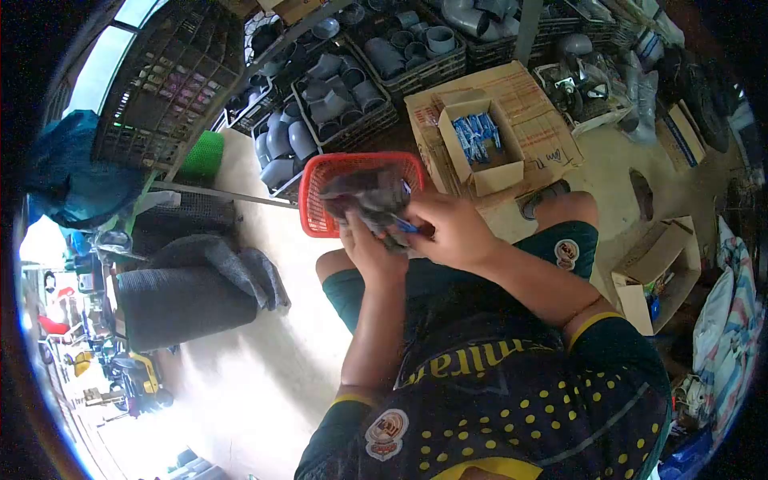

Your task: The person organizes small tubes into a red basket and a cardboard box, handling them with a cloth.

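Over the red plastic basket (305, 210), my left hand (374, 252) grips a dark grey crumpled rag (364, 192). Its fingers are wrapped around the lower part of the cloth, which is partly blurred. My right hand (454, 230) is closed beside it, pinching a small thin blue item (406, 226) against the cloth. What kind of item this is cannot be made out. Behind the right hand, an open cardboard box (500, 178) holds several blue-and-white slim packs (478, 136). The basket's inside is mostly hidden by the rag and hands.
Black crates (390, 120) of grey pipe fittings (326, 106) stand beyond the basket. A large flattened carton (544, 132) lies under the small box. Another open box (658, 272) sits at right. Rolled dark mesh (188, 304) lies at left, near a metal rack.
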`<state>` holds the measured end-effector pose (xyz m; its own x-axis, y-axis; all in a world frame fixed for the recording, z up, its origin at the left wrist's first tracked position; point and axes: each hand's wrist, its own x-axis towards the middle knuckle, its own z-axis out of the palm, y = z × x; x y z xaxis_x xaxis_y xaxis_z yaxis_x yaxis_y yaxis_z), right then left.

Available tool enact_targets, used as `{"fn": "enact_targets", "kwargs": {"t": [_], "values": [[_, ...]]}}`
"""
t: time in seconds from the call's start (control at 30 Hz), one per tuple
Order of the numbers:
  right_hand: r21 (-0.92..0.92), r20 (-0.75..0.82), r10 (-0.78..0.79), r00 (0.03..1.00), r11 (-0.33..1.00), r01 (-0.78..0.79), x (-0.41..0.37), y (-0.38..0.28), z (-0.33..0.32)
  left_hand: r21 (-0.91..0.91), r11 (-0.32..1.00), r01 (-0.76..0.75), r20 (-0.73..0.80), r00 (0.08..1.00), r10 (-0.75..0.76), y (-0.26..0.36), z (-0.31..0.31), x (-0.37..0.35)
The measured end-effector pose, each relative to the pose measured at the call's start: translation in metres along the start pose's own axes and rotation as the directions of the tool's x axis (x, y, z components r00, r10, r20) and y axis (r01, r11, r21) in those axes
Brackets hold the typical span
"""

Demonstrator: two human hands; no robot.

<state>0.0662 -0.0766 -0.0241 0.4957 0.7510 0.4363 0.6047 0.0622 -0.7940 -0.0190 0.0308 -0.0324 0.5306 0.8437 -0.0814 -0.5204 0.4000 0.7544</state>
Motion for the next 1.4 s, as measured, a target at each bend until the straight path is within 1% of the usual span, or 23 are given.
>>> {"fn": "enact_targets", "kwargs": {"t": [0.07, 0.17, 0.27, 0.3, 0.37, 0.4, 0.43, 0.5, 0.53, 0.57, 0.6, 0.63, 0.7, 0.73, 0.77, 0.83, 0.93, 1.03, 1.13, 1.23, 1.27, 1.33, 1.4], "values": [[0.010, -0.055, -0.020, 0.998, 1.000, 0.021, -0.006, -0.009, 0.005, -0.056, 0.998, 0.011, -0.060, 0.998, -0.014, 0.016, 0.017, 0.001], [0.010, -0.126, -0.033, 0.992, 0.999, 0.035, -0.003, -0.021, 0.001, 0.061, 0.998, -0.030, 0.111, 0.994, 0.024, 0.014, 0.006, -0.002], [-0.045, -0.170, -0.074, 0.983, 0.997, 0.067, 0.001, -0.017, -0.002, 0.087, 0.996, -0.028, 0.140, 0.990, 0.016, 0.008, 0.019, -0.018], [-0.069, -0.178, -0.092, 0.980, 0.994, 0.081, 0.001, -0.015, -0.001, 0.075, 0.997, -0.016, 0.176, 0.984, 0.002, 0.010, 0.017, -0.018], [-0.102, -0.086, -0.237, 0.968, 0.968, 0.228, -0.001, -0.018, 0.001, 0.055, 0.998, 0.006, 0.241, 0.970, -0.019, 0.015, 0.007, -0.014], [-0.111, -0.036, -0.306, 0.951, 0.947, 0.301, -0.002, -0.018, 0.001, 0.314, 0.932, -0.179, 0.251, 0.963, 0.100, 0.006, -0.016, -0.005], [-0.120, 0.020, -0.300, 0.954, 0.946, 0.301, -0.005, -0.016, -0.002, 0.544, 0.768, -0.339, 0.289, 0.935, 0.207, -0.012, -0.052, 0.008], [-0.142, 0.131, -0.285, 0.949, 0.943, 0.303, -0.009, -0.009, -0.012, 0.520, 0.819, -0.241, 0.210, 0.966, 0.152, -0.012, -0.059, 0.008], [-0.059, 0.059, -0.245, 0.968, 0.967, 0.249, -0.006, -0.010, -0.013, 0.227, 0.974, 0.014, 0.120, 0.992, -0.042, 0.001, -0.033, -0.004], [0.026, -0.010, -0.193, 0.981, 0.981, 0.193, -0.003, -0.012, -0.016, -0.108, 0.957, 0.268, 0.100, 0.961, -0.258, 0.007, -0.019, -0.011], [0.113, -0.075, -0.130, 0.989, 0.984, 0.138, -0.001, -0.012, -0.019, -0.051, 0.954, 0.294, -0.018, 0.955, -0.296, 0.003, -0.017, -0.013], [0.108, -0.018, -0.095, 0.995, 0.989, 0.096, 0.001, -0.009, -0.018, 0.094, 0.955, 0.281, 0.025, 0.958, -0.285, 0.001, -0.020, -0.016], [0.087, 0.086, -0.026, 0.996, 0.996, 0.019, 0.008, 0.005, -0.012, 0.373, 0.903, 0.214, 0.127, 0.952, -0.278, -0.006, -0.034, -0.019], [-0.028, 0.130, 0.009, 0.991, 1.000, -0.005, 0.008, 0.011, -0.013, 0.522, 0.828, 0.207, 0.218, 0.906, -0.364, -0.008, -0.046, -0.013], [0.025, 0.161, 0.039, 0.986, 0.999, -0.043, 0.008, 0.016, -0.017, 0.540, 0.815, 0.209, 0.235, 0.893, -0.385, -0.010, -0.056, -0.013], [0.135, 0.234, 0.091, 0.968, 0.983, -0.125, 0.010, 0.021, -0.022, 0.576, 0.788, 0.215, 0.257, 0.868, -0.425, 0.002, -0.048, -0.020], [0.083, 0.238, 0.037, 0.971, 0.995, -0.058, 0.011, 0.022, -0.022, 0.599, 0.800, 0.027, 0.447, 0.818, -0.362, 0.009, -0.045, -0.027], [-0.020, 0.245, 0.055, 0.968, 0.998, -0.052, 0.009, 0.015, -0.019, 0.650, 0.757, 0.062, 0.443, 0.779, -0.444, 0.017, -0.046, -0.027], [0.078, 0.322, 0.106, 0.941, 0.987, -0.137, 0.011, 0.028, -0.016, 0.716, 0.694, -0.075, 0.445, 0.815, -0.371, 0.017, -0.047, -0.025], [0.262, 0.334, 0.123, 0.935, 0.940, -0.218, 0.012, 0.027, -0.017, 0.611, 0.770, 0.186, 0.200, 0.905, -0.376, 0.013, -0.061, -0.017], [0.386, 0.298, 0.180, 0.937, 0.876, -0.291, 0.012, 0.029, -0.014, 0.559, 0.808, 0.188, 0.154, 0.933, -0.325, 0.011, -0.063, -0.017], [0.612, 0.245, 0.304, 0.921, 0.688, -0.390, 0.015, 0.034, -0.010, 0.449, 0.876, 0.176, 0.058, 0.973, -0.224, 0.011, -0.052, -0.016], [0.755, 0.123, 0.365, 0.923, 0.570, -0.326, 0.021, 0.033, -0.016, 0.374, 0.898, 0.233, -0.085, 0.973, -0.217, 0.018, -0.056, -0.015]]}}
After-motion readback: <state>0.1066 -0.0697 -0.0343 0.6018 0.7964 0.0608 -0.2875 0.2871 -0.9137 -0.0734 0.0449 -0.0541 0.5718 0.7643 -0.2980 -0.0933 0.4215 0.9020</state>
